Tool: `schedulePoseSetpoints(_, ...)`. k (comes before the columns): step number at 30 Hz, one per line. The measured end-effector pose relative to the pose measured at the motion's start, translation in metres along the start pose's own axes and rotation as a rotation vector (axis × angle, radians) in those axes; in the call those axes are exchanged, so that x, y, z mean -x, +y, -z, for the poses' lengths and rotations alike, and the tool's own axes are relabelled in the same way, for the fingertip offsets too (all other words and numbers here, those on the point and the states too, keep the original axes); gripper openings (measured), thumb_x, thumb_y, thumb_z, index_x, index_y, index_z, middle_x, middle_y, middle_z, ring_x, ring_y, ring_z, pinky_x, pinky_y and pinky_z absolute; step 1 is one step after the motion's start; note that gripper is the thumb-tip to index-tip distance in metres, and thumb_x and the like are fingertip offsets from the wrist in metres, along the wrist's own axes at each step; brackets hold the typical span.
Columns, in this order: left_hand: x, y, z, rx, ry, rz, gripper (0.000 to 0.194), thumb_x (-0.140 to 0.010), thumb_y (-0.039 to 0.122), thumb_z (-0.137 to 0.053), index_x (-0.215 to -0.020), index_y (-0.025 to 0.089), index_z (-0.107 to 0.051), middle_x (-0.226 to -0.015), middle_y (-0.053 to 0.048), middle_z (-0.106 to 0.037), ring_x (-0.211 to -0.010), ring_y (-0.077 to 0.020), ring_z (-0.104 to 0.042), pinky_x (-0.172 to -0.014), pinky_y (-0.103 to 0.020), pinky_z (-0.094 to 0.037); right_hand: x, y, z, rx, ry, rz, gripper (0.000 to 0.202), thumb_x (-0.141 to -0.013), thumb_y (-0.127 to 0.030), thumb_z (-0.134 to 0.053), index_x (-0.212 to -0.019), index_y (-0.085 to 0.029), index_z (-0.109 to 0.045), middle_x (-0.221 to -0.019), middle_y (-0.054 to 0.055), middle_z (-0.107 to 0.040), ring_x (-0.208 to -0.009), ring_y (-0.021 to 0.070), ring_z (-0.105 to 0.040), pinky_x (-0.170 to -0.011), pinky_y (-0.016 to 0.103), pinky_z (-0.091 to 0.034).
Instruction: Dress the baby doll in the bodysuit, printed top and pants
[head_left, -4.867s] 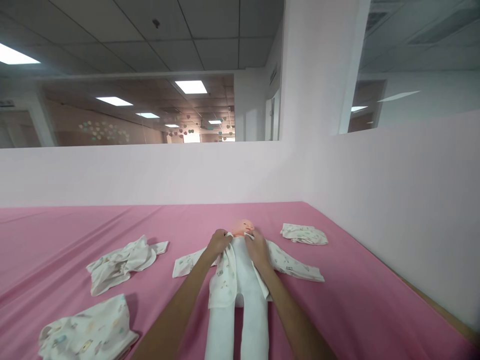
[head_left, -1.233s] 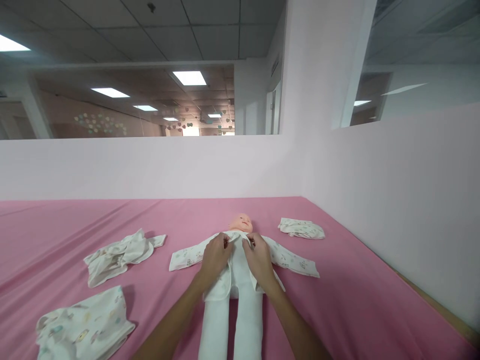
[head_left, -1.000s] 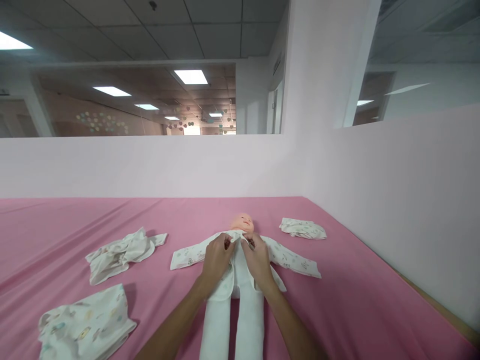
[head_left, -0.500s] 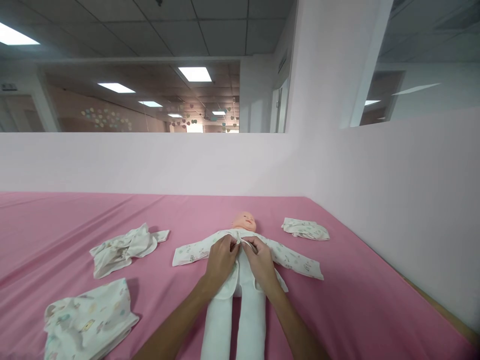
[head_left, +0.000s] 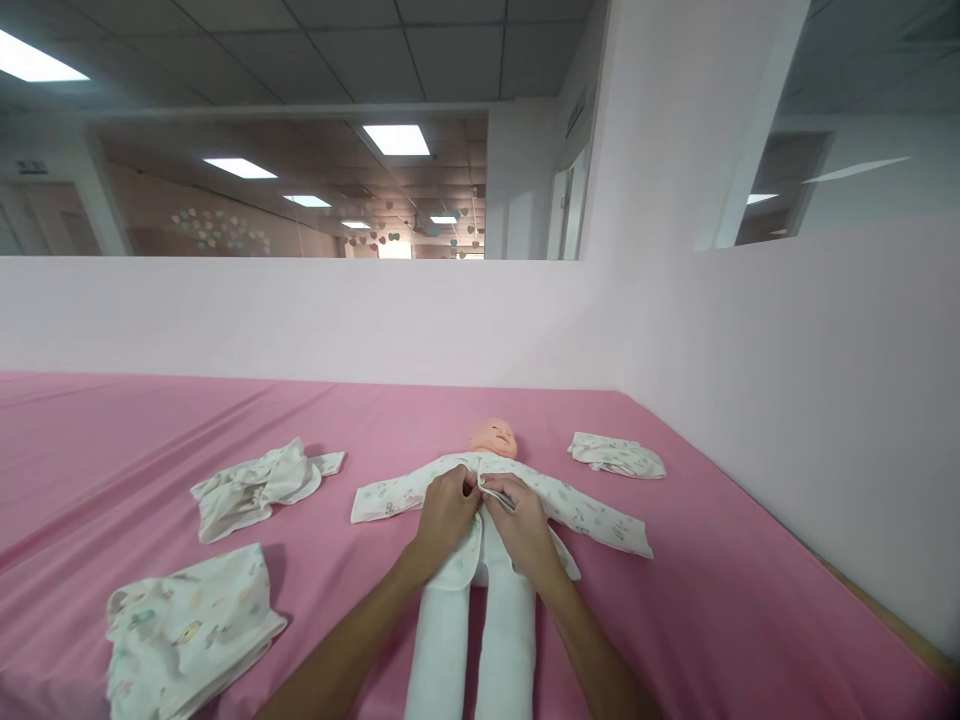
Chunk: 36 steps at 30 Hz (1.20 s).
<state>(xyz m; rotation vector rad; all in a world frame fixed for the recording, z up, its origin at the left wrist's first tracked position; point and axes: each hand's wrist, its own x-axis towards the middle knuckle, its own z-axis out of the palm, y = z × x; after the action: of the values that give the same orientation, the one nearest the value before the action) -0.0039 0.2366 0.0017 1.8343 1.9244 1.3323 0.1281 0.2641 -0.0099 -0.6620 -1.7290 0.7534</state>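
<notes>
Both forearms angle in from the near side, converging over the doll's [head_left: 493, 552] chest. Left hand [head_left: 448, 512]: knuckles up, fingers curled, pinching the printed top's [head_left: 459, 568] left front edge. Right hand [head_left: 519, 514] mirrors it, pinching the right edge. Doll lies mid pink sheet [head_left: 720, 600], head far.

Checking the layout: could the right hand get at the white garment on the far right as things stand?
Probably yes: only a low-lying sleeve and pink sheet lie between the right hand and the white garment, but it's pinching the jacket and would likely release that first.
</notes>
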Motion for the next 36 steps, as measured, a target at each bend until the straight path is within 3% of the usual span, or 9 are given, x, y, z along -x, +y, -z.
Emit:
schedulePoseSetpoints(3,-0.003,0.0,0.005,0.092,-0.059,0.014,0.013,-0.078,0.021,-0.051,-0.065,0.019,-0.052,-0.065,0.002,-0.058,-0.064,-0.0137,-0.05,-0.059,-0.026,-0.031,0.0,0.002,0.0,0.01,-0.011,0.001,0.021,-0.083,-0.021,-0.053,-0.089,-0.021,-0.073,-0.107,0.007,-0.07,-0.105,0.0231,-0.062,-0.099,0.042,-0.047)
schedulePoseSetpoints(6,-0.006,-0.002,0.012,0.232,-0.201,0.036,0.01,-0.073,0.022,-0.051,-0.064,0.018,-0.052,-0.064,0.003,-0.054,-0.061,-0.0118,-0.047,-0.057,-0.024,-0.032,0.001,0.003,0.0,0.02,-0.024,-0.007,0.023,-0.084,-0.022,-0.053,-0.092,-0.022,-0.075,-0.111,0.007,-0.07,-0.108,0.0237,-0.062,-0.1,0.043,-0.046)
schedulePoseSetpoints(10,-0.007,-0.005,0.019,0.463,-0.334,0.186,0.016,-0.076,0.032,-0.052,-0.07,0.017,-0.055,-0.061,0.005,-0.045,-0.053,-0.0082,-0.038,-0.051,-0.021,-0.029,0.001,0.001,0.0,0.04,-0.038,-0.009,0.025,-0.083,-0.02,-0.053,-0.094,-0.023,-0.076,-0.113,0.006,-0.07,-0.11,0.0242,-0.062,-0.101,0.045,-0.045)
schedulePoseSetpoints(13,-0.008,-0.006,0.019,0.559,-0.324,0.259,0.028,-0.078,0.043,-0.055,-0.069,0.017,-0.052,-0.057,0.006,-0.039,-0.049,-0.0069,-0.033,-0.047,-0.02,-0.024,0.002,0.0,0.001,0.068,-0.046,-0.023,0.026,-0.082,-0.018,-0.052,-0.093,-0.022,-0.076,-0.115,0.005,-0.069,-0.113,0.024,-0.06,-0.102,0.045,-0.044)
schedulePoseSetpoints(17,-0.007,-0.006,0.015,0.572,-0.276,0.239,0.031,-0.077,0.044,-0.058,-0.066,0.017,-0.048,-0.057,0.006,-0.039,-0.05,-0.0062,-0.033,-0.047,-0.02,-0.025,0.001,0.0,0.0,0.094,-0.064,-0.021,0.025,-0.082,-0.016,-0.05,-0.092,-0.022,-0.073,-0.118,0.006,-0.066,-0.114,0.0241,-0.058,-0.102,0.043,-0.043)
schedulePoseSetpoints(21,-0.007,0.0,0.014,0.611,-0.232,0.236,0.032,-0.079,0.045,-0.056,-0.066,0.018,-0.047,-0.059,0.006,-0.039,-0.051,-0.0067,-0.034,-0.049,-0.02,-0.026,0.005,-0.003,-0.002,0.177,0.038,-0.06,0.023,-0.081,-0.019,-0.053,-0.103,-0.021,-0.063,-0.111,0.006,-0.065,-0.105,0.0241,-0.059,-0.092,0.04,-0.047)
schedulePoseSetpoints(25,0.003,0.008,0.015,0.444,-0.191,0.137,0.026,-0.083,0.044,-0.052,-0.078,0.018,-0.055,-0.069,0.002,-0.051,-0.059,-0.0105,-0.045,-0.056,-0.023,-0.036,0.021,-0.008,0.002,0.431,0.155,-0.063,0.015,-0.084,-0.016,-0.049,-0.092,-0.021,-0.06,-0.099,0.007,-0.061,-0.096,0.0255,-0.056,-0.085,0.04,-0.045)
schedulePoseSetpoints(30,0.041,0.01,0.011,-0.096,-0.032,-0.062,0.015,-0.082,0.033,-0.057,-0.089,0.02,-0.059,-0.093,-0.005,-0.062,-0.091,-0.0227,-0.055,-0.082,-0.035,-0.041,0.041,-0.011,0.016,0.566,0.188,-0.05,0.011,-0.084,-0.015,-0.05,-0.086,-0.021,-0.06,-0.091,0.006,-0.061,-0.087,0.0251,-0.056,-0.08,0.039,-0.042)
schedulePoseSetpoints(36,0.056,0.011,0.009,-0.292,-0.006,-0.096,0.016,-0.09,0.023,-0.043,-0.088,0.02,-0.059,-0.089,-0.006,-0.064,-0.087,-0.0233,-0.057,-0.078,-0.034,-0.038,0.039,-0.012,0.02,0.561,0.117,-0.082,0.015,-0.087,-0.019,-0.05,-0.073,-0.022,-0.054,-0.078,0.003,-0.06,-0.075,0.0231,-0.057,-0.071,0.035,-0.041)
